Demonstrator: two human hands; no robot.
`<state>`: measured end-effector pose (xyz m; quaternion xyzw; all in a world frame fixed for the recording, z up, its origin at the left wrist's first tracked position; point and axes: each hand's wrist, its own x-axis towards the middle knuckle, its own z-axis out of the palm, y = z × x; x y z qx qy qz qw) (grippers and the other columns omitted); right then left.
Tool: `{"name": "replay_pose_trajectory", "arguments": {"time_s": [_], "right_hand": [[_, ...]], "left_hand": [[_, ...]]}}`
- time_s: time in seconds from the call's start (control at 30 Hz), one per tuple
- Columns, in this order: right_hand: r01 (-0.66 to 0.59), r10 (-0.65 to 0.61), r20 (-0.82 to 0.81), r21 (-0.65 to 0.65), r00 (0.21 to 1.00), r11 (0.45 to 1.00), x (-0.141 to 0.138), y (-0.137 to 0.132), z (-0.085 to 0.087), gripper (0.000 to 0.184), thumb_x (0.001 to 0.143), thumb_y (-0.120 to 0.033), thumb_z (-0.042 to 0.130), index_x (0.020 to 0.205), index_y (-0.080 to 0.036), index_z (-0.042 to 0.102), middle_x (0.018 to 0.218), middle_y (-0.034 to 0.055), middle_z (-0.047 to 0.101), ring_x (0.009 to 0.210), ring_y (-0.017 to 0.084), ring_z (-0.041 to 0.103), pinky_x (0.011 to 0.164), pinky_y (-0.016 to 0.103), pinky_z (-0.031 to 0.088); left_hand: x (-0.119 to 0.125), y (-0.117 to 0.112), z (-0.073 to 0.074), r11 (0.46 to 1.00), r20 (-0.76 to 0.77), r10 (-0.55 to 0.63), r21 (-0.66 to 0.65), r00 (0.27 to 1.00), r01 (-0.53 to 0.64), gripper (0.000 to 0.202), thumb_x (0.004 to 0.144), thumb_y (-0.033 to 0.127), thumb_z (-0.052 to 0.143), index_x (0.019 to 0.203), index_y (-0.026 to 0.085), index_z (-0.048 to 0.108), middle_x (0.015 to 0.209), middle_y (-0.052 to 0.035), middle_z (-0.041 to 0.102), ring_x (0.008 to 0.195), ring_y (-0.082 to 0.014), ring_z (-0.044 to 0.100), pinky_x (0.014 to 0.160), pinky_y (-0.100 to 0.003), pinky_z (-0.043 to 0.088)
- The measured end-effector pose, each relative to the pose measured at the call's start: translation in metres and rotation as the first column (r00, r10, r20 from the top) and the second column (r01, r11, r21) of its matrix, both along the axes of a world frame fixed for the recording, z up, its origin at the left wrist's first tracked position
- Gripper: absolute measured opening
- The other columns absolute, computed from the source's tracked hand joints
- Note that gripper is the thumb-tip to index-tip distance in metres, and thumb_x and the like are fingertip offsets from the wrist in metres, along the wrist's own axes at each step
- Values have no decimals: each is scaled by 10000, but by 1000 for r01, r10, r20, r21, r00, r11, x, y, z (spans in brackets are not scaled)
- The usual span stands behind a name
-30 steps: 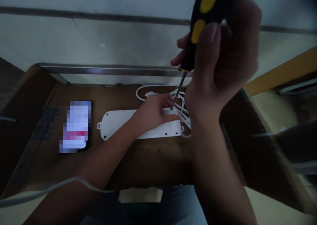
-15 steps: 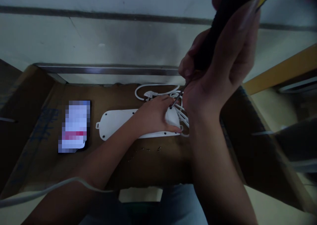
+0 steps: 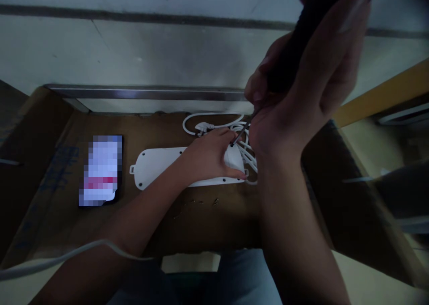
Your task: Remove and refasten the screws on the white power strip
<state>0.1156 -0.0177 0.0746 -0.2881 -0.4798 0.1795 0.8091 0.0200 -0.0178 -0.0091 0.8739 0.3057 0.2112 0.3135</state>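
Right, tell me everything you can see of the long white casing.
The white casing is long, smooth and plastic-looking, with a rounded left end, a loop tab at each end and dark holes near its edges. It lies flat on brown cardboard. The left hand grips its right part, hiding some. A screwdriver has its tip at a far-edge hole near the right end, beside white cable.

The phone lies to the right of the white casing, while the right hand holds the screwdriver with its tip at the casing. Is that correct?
Not quite: the head view shows the phone to the left of the white casing, not the right. The right hand does hold the screwdriver with its tip at the casing.
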Motion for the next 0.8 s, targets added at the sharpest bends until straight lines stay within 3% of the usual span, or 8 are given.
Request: {"name": "replay_pose_trajectory", "arguments": {"time_s": [0.17, 0.37, 0.43, 0.5, 0.57, 0.63, 0.7, 0.8], "right_hand": [[78, -76, 35, -55, 996, 995, -2, -7, 5, 649, 1006, -756, 131, 1028, -174, 416, 681, -16, 219, 564, 48, 337, 505, 269, 221], [48, -48, -33, -7, 998, 999, -1, -3, 7, 499, 1038, -621, 194, 940, -185, 414, 661, -18, 181, 555, 30, 368, 485, 249, 202], [25, -25, -64, -8, 998, 1000, 0, -4, 9, 373, 1036, -501, 287, 949, -165, 425, 691, -19, 341, 560, 18, 409, 476, 236, 203], [12, -12, -101, -2, 995, 1000, 2, -5, 11, 233, 996, -367, 380, 1002, -141, 438, 916, 11, 567, 559, -9, 404, 458, 224, 191], [32, -32, -123, -4, 992, 999, 4, -4, 12, 246, 954, -358, 475, 1054, -135, 446, 1140, 43, 616, 560, -31, 376, 441, 215, 187], [100, -100, -131, -8, 986, 995, 8, -2, 13, 367, 921, -450, 565, 1095, -142, 468, 973, 9, 589, 529, -27, 309, 425, 214, 175], [168, -168, -144, -11, 975, 986, 14, 0, 17, 409, 880, -483, 620, 1071, -151, 476, 719, -51, 413, 481, -14, 223, 402, 215, 140], [272, -269, -130, 2, 954, 962, 25, -4, 30, 342, 898, -460, 604, 1001, -178, 440, 641, -64, 264, 464, 1, 197, 400, 217, 133]], "left_hand": [[-1, 0, 1, 1000, -1, -10, 2, 1000, 10, 711, 702, 472, 966, 1257, 166, 644, 1391, -155, 684, 1317, -367, 635, 1151, -541, 509], [-1, 1, -1, 1000, 4, -16, 10, 1000, 16, 635, 728, 519, 933, 1200, 210, 640, 1356, -123, 691, 1311, -351, 635, 1116, -520, 529], [-1, 0, 0, 1000, -17, -14, 13, 1000, 14, 644, 738, 544, 921, 1199, 196, 635, 1339, -134, 691, 1307, -355, 637, 1106, -515, 531], [-1, 0, 2, 1000, -49, -6, 7, 999, 7, 666, 746, 562, 910, 1223, 192, 628, 1354, -142, 681, 1317, -358, 634, 1105, -510, 529], [-1, -1, 4, 1000, -77, -1, 5, 997, 1, 690, 739, 567, 909, 1243, 192, 626, 1374, -141, 672, 1329, -361, 630, 1110, -510, 525], [0, -2, 6, 1000, -94, 7, 4, 996, -6, 711, 718, 571, 918, 1246, 190, 632, 1374, -136, 675, 1329, -361, 632, 1115, -511, 521], [0, -3, 8, 1000, -104, 15, -7, 994, -16, 759, 701, 578, 923, 1285, 194, 627, 1386, -135, 678, 1337, -362, 631, 1117, -512, 518], [-2, -2, 9, 999, -112, 12, -36, 994, -16, 854, 701, 569, 922, 1394, 194, 592, 1445, -149, 663, 1362, -364, 625, 1115, -500, 518]]}}
